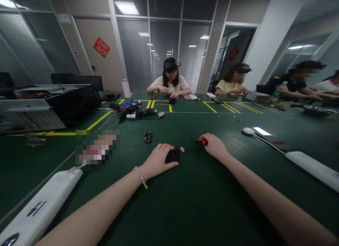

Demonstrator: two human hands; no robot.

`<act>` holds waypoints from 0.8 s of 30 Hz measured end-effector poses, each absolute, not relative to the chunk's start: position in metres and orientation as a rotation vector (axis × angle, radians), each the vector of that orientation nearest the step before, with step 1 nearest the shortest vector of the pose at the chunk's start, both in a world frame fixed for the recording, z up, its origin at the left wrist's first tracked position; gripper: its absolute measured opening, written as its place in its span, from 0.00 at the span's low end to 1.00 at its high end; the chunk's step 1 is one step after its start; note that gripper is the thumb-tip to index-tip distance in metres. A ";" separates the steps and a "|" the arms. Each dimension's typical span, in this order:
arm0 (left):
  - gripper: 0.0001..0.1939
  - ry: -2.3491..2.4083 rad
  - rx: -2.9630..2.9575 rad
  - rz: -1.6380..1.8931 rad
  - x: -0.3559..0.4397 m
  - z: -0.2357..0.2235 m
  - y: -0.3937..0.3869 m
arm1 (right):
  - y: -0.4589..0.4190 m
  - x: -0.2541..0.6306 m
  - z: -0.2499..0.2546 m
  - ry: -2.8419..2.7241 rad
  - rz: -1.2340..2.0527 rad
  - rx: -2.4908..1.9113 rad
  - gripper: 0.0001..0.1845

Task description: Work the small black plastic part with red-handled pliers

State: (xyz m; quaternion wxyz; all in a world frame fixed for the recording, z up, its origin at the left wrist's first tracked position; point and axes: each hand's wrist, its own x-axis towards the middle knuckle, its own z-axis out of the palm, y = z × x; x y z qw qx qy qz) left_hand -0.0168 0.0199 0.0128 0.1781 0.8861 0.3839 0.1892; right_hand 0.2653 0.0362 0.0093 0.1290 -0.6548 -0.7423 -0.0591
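My left hand grips a small black boxy part on the green table, thumb along its near side and fingers over its far side. What exactly the part is I cannot make out. Just right of it lies a small pale scrap. In my right hand are pliers with red-and-black handles, their dark jaws pointing left above the table. Farther off, left of the black part, sits another small black piece with silvery bits.
An opened computer case stands at the left. Tangled cables lie beyond my left hand. White power banks with cables flank me, one at the left, one at the right. A pink bottle and several people are across the table.
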 end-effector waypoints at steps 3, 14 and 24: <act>0.27 1.089 2.497 0.536 -0.017 0.013 0.020 | 0.031 0.256 0.010 -2.203 -0.142 -1.788 0.18; 0.27 1.011 2.556 0.559 -0.015 0.018 0.015 | 0.013 0.219 0.011 -2.356 -0.242 -1.483 0.18; 0.27 1.001 2.578 0.547 -0.014 0.017 0.017 | 0.015 0.217 0.008 -2.408 -0.375 -1.543 0.17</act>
